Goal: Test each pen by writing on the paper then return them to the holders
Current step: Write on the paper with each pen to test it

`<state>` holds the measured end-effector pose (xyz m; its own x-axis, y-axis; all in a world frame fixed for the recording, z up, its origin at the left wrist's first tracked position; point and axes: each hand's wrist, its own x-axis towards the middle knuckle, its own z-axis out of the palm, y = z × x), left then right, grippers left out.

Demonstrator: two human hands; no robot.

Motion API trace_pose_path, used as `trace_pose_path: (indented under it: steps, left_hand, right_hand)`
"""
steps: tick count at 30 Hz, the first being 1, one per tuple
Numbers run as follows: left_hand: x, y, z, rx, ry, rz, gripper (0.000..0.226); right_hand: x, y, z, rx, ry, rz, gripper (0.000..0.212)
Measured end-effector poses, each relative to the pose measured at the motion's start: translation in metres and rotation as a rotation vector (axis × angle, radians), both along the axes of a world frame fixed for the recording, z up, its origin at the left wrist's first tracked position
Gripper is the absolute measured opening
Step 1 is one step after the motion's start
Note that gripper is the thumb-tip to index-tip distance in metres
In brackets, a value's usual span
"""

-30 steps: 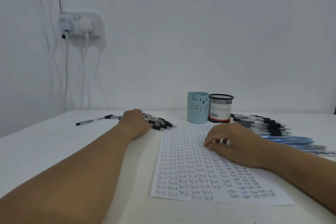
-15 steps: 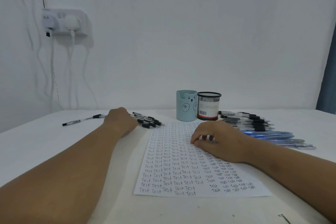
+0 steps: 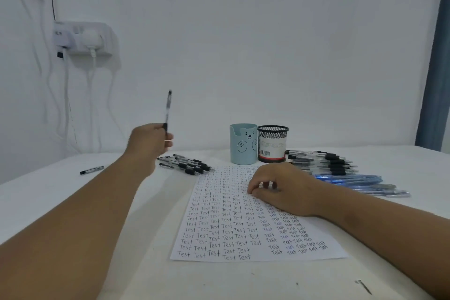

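At ten o'clock above the paper (image 3: pixel 243 221), the left hand (image 3: pixel 146 143) pinches a pen (image 3: pixel 167 111) upright, likely for testing; the right hand (image 3: pixel 280 190), loosely curled and empty, steadies the sheet before the holders (image 3: pixel 243 146).

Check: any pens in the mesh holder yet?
No. The black mesh holder shows no pens sticking up; pens lie on the table, one in the left hand.

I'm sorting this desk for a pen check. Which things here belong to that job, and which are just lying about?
Belongs to the job:
- pen held in the left hand
- paper under the right hand
- black pens
- blue pens
- bear holder
- mesh holder

Just lying about:
- wall socket
- small dark object, front right
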<state>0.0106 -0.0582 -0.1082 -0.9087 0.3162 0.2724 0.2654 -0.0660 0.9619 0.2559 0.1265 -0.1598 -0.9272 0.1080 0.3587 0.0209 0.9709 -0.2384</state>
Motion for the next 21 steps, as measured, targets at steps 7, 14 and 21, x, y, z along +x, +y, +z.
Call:
trace_pose_path:
  steps: [7, 14, 21]
  left_hand:
    - [0.053, 0.013, -0.007, 0.053, -0.037, -0.588, 0.013]
    - [0.083, 0.030, -0.029, -0.411, 0.415, -0.695, 0.011]
    - [0.087, 0.041, -0.031, -0.412, 0.449, -0.647, 0.012]
  right_hand:
    - [0.000, 0.003, -0.002, -0.080, 0.049, -0.055, 0.016]
    - [-0.005, 0.000, 0.006, -0.723, 0.484, -0.044, 0.026]
    - [0.010, -0.005, 0.027, -1.341, 0.381, 0.130, 0.064]
